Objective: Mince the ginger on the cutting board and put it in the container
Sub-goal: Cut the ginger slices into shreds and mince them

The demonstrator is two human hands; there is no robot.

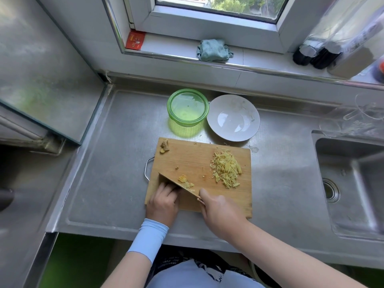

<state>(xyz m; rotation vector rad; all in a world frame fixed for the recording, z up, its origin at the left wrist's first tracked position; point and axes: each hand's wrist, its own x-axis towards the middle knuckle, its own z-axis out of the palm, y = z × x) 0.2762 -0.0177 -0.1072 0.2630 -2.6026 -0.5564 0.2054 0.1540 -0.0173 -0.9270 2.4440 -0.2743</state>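
While the right hand has its grip wrapped round the handle of the cleaver, the left hand sits curled against the blade's hidden side, and I cannot tell whether its grip pins a piece. Cutting looks to be the step in hand: the ginger pile further up the cutting board is strips, not mince. Next, I'd judge, it wants gathering and cross-chopping before any reaches the green container on the surface beyond.
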